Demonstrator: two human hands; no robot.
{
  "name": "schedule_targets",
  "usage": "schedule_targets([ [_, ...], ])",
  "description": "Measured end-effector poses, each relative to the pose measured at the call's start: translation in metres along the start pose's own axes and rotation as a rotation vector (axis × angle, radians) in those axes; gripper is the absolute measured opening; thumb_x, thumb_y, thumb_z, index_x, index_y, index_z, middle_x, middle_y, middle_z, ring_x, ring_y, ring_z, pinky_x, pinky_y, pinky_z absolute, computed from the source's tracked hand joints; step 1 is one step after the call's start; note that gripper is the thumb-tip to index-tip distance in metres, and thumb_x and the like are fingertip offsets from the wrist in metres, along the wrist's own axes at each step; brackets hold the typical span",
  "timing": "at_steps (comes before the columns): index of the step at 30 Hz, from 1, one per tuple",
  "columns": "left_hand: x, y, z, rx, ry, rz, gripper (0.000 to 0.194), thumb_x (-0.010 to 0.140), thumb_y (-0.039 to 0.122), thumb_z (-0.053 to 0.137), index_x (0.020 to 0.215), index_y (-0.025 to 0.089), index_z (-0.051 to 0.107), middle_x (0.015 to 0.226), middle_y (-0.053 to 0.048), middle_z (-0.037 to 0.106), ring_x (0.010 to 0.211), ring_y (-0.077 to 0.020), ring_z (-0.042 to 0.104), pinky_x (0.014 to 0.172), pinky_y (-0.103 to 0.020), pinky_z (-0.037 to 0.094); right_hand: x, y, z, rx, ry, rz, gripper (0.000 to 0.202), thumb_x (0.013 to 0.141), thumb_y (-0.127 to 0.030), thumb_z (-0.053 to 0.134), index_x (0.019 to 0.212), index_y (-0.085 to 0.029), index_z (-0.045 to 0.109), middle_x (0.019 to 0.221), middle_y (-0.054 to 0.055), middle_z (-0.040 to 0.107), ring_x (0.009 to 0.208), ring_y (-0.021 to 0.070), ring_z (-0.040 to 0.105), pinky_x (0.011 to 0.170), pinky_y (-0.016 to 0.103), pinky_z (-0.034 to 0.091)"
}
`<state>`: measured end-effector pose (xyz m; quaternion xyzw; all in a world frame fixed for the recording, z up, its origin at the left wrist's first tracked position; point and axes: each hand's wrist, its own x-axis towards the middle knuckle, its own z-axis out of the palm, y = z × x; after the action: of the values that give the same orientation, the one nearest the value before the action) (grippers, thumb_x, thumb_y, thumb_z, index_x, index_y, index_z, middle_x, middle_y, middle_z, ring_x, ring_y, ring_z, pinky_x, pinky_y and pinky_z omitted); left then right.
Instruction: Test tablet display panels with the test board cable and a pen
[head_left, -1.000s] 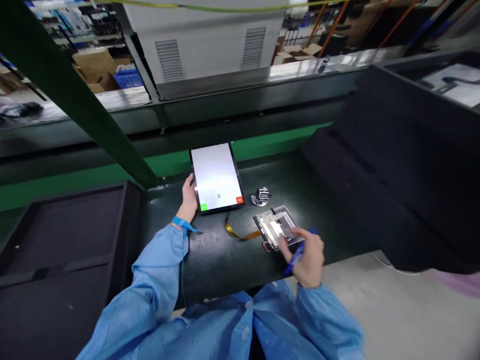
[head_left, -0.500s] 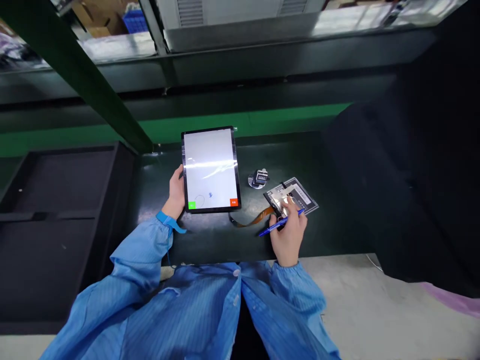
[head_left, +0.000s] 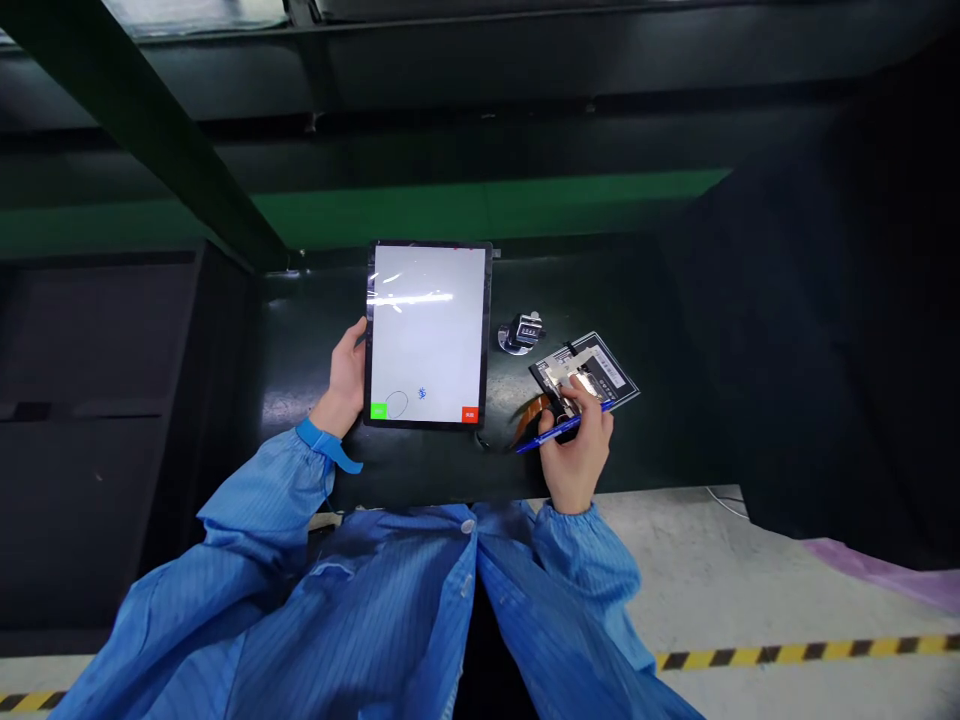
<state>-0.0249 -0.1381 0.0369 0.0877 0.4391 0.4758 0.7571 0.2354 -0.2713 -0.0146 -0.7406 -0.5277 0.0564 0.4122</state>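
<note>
A lit display panel (head_left: 429, 335) with a white screen, green and red corner boxes and small blue marks is gripped at its left edge by my left hand (head_left: 346, 380). My right hand (head_left: 576, 450) holds a blue pen (head_left: 551, 434), with its fingers on a small circuit board (head_left: 551, 374) that lies on a black-and-white card (head_left: 611, 368). An orange flex cable (head_left: 529, 418) runs from the board towards the panel. Between panel and card sits a metal tally counter (head_left: 523, 332).
On the left stands a black tray (head_left: 82, 340) with a divider. A green post (head_left: 142, 130) slants down to the dark table (head_left: 435, 470). A dark cloth (head_left: 825, 330) hangs at the right.
The view has tipped downward. The panel now looks straighter, and the flex cable is bent shorter beside my right hand. Both hands keep their holds.
</note>
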Motion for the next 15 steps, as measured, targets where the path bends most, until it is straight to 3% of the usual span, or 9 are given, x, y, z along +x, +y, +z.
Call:
schedule_targets([
  [5, -0.001, -0.0002, 0.0011, 0.031, -0.029, -0.019, 0.041, 0.095, 0.042, 0.044, 0.112, 0.014, 0.068, 0.095, -0.008, 0.075, 0.086, -0.0305, 0.073, 0.08, -0.042, 0.061, -0.0045, -0.0039, -0.0016, 0.1, 0.1, 0.013, 0.03, 0.089, -0.031, 0.061, 0.116, -0.019, 0.059, 0.13, 0.011, 0.063, 0.116, 0.0265, 0.059, 0.099, 0.043, 0.046],
  [9, 0.0003, -0.0004, -0.0002, 0.008, -0.025, -0.019, 0.039, 0.095, 0.04, 0.046, 0.111, 0.014, 0.069, 0.094, -0.009, 0.075, 0.089, -0.0318, 0.073, 0.083, -0.044, 0.06, -0.0071, -0.0059, -0.0025, 0.133, 0.096, 0.017, 0.024, 0.091, -0.031, 0.06, 0.113, -0.019, 0.06, 0.128, 0.011, 0.065, 0.114, 0.0252, 0.061, 0.098, 0.041, 0.047],
  [15, -0.003, 0.0043, 0.0044, -0.013, 0.092, -0.043, 0.03, 0.093, 0.031, 0.048, 0.103, 0.014, 0.07, 0.086, -0.008, 0.076, 0.086, -0.0324, 0.074, 0.078, -0.043, 0.063, -0.0037, -0.0073, -0.0043, 0.186, 0.104, 0.047, 0.019, 0.094, -0.03, 0.055, 0.108, -0.019, 0.063, 0.119, 0.011, 0.067, 0.111, 0.0248, 0.062, 0.098, 0.04, 0.047],
])
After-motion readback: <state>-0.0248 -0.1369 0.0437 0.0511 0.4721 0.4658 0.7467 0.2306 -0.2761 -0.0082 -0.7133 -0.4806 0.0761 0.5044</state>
